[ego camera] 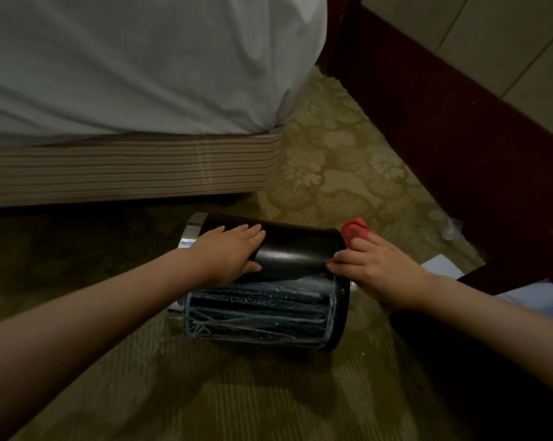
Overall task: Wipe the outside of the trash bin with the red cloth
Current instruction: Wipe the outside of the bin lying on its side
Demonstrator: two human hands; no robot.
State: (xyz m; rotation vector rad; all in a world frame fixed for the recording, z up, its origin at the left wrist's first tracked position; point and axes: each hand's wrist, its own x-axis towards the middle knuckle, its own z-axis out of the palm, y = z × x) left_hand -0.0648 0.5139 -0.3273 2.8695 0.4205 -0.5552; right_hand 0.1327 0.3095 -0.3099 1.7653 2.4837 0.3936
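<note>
A black trash bin lies on its side on the patterned carpet, near the carpet's far edge under the bed. Its metal rim points left and its base right. 2 bare hands touch it. The left hand rests flat on the upper wall, fingers straight. The right hand presses the red cloth against the base end, with the thumb on the base edge. White paper lies by the carpet's right edge, beside dark wooden furniture.

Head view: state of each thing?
bin: lying on its side on the carpet.
left hand: flat on the bin's side, fingers straight.
right hand: at the bin's base end, holds the cloth.
cloth: bunched, at the bin's base edge.
</note>
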